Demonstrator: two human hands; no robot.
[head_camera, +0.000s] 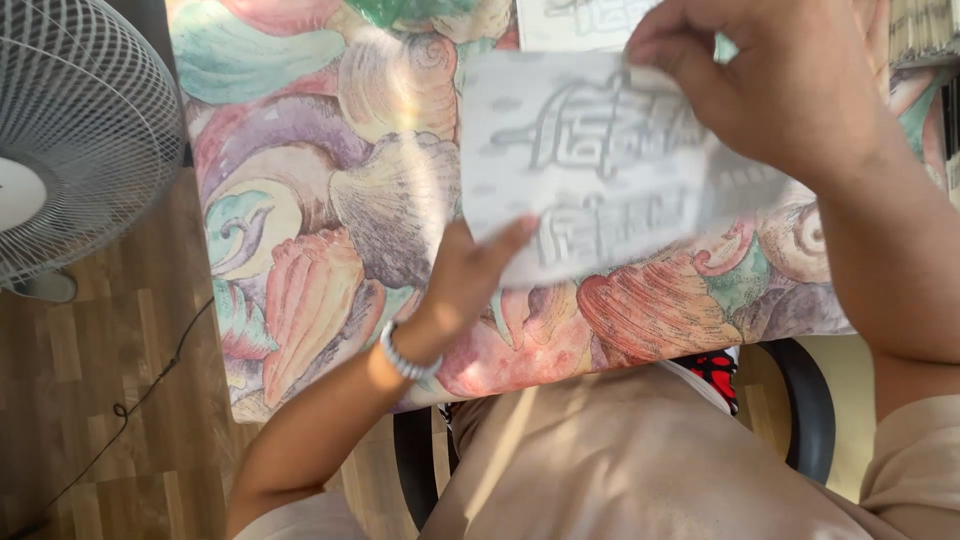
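Note:
A pale grey sheet of paper (590, 165) with a faint printed pattern is held up above the table, blurred by motion. My left hand (470, 275) grips its lower left edge with the thumb on top; a beaded bracelet circles that wrist. My right hand (760, 75) pinches the sheet's upper right part from above. A similar patterned sheet (575, 22) lies on the table beyond it, mostly hidden.
The table wears a cloth (320, 200) printed with large pastel seashells. A white standing fan (70, 130) is at the left over a wooden floor (110, 400), its cable trailing along the boards. I sit on a black chair (810, 400).

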